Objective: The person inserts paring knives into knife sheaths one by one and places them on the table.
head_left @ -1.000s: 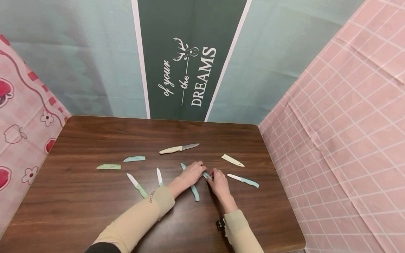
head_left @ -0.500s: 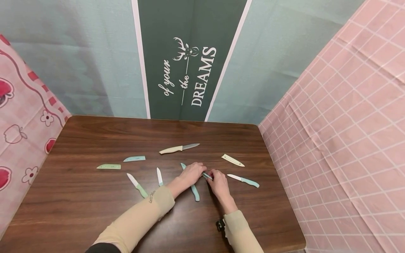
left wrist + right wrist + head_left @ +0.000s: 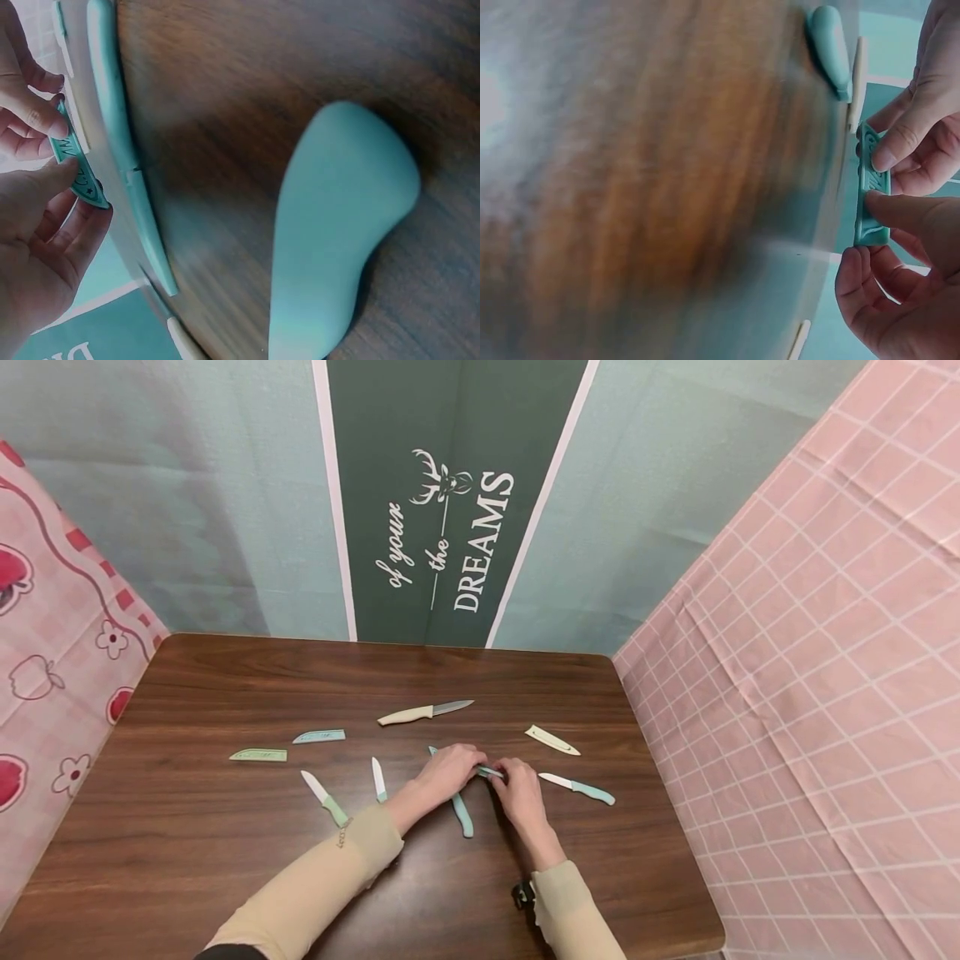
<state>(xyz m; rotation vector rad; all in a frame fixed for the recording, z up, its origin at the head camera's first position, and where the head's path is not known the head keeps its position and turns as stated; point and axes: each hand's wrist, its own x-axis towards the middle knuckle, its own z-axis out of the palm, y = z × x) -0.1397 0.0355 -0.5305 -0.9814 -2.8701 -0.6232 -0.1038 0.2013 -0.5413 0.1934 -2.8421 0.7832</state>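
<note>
A small teal knife sheath [image 3: 491, 772] is held between both hands, above the table. My left hand [image 3: 448, 774] pinches one end, thumb on the printed face of the sheath [image 3: 79, 169] in the left wrist view. My right hand [image 3: 520, 792] pinches the other end, its thumb on the sheath [image 3: 873, 180] in the right wrist view. Under my left wrist lies a blue-handled knife [image 3: 462, 817] with a blue cover over its blade, partly hidden by the hand. A bare-bladed knife with a blue handle [image 3: 592, 792] lies right of my right hand.
A cream-handled knife [image 3: 408, 716] and a cream sheath [image 3: 552, 740] lie farther back. On the left are a blue sheath [image 3: 318, 737], a green sheath [image 3: 258, 755], a green-handled knife [image 3: 333, 810] and a small teal-handled knife [image 3: 378, 777] with white blade, beside my left forearm.
The sheath has turned between my fingers, its printed face tipping out of the head view. My left forearm has shifted slightly left, uncovering more of the teal handle.
</note>
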